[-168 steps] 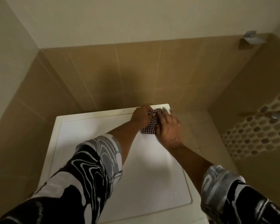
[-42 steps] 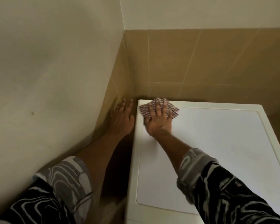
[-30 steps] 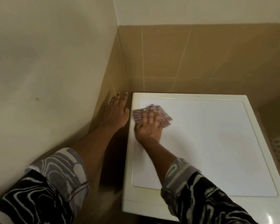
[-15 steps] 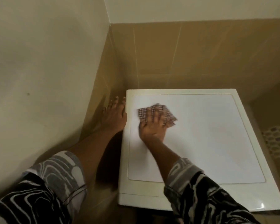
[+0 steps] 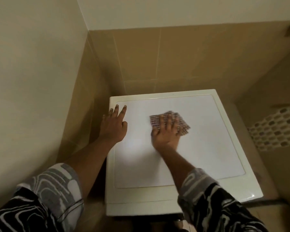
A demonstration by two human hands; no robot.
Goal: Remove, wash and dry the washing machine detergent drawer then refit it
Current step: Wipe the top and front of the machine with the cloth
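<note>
Left wall [image 5: 32, 81]: plain cream above, tan tiles lower down, close beside the machine's left edge.
Left sleeve [image 5: 45, 195]: black, grey and white swirl pattern, ending above the elbow.
Left hand [image 5: 114, 126]: flat, palm down, on the left rim of the washing machine top; fingers spread and pointing toward the far corner, holding nothing.
Washing machine top [image 5: 208, 148]: white panel inside a cream rim, seen from above, set into the tiled corner.
Checked cloth [image 5: 182, 124]: small, red and white, lying flat on the panel right of the middle, toward the far half.
Right hand [image 5: 166, 133]: pressed palm down on the near-left part of the cloth, fingers spread over it; blurred.
Right sleeve [image 5: 216, 203]: same swirl pattern, over the near right part of the machine.
Detergent drawer: cannot tell where; only the top of the machine in view.
Right wall [image 5: 274, 128]: tan tiles with a band of small oval mosaic.
</note>
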